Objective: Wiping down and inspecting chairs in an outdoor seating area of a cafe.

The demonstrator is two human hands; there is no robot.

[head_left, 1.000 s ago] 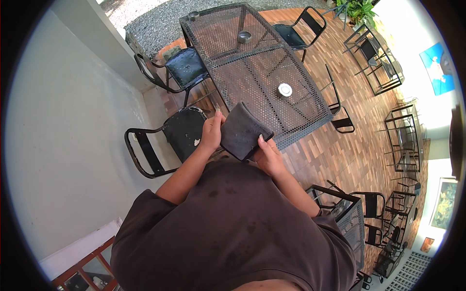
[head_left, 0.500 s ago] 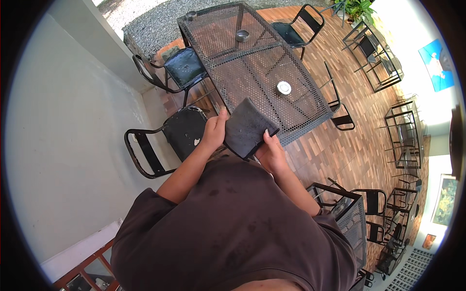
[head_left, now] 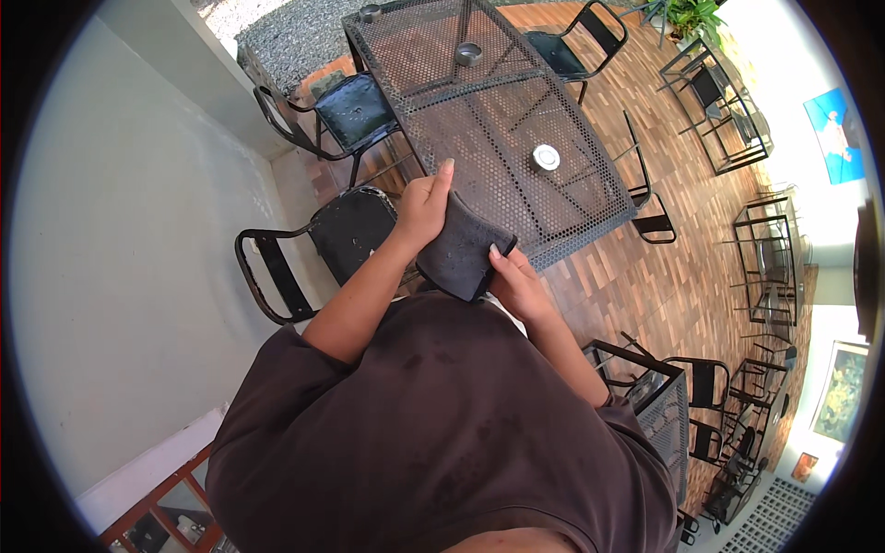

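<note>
Between my hands is a folded dark grey cloth (head_left: 458, 251) with a black edge and small pale specks on its face. My left hand (head_left: 424, 214) grips its upper left side, thumb pointing up. At the lower right, my right hand (head_left: 519, 286) pinches the cloth's edge with the thumb on top; its other fingers are mostly hidden behind. The cloth is held in front of my body, over the near edge of a black metal mesh table (head_left: 498, 129).
On the table stand a white-topped round container (head_left: 545, 158), a round dark ashtray (head_left: 468, 54) and another small one (head_left: 370, 13). Black metal chairs (head_left: 355, 235) are at its sides. A grey wall (head_left: 138, 240) rises on the left. More tables and chairs (head_left: 705, 382) stand right.
My left hand has moved up and right over the cloth's corner. The cloth shows narrower and sits slightly lower, and my right hand has shifted a little left with it.
</note>
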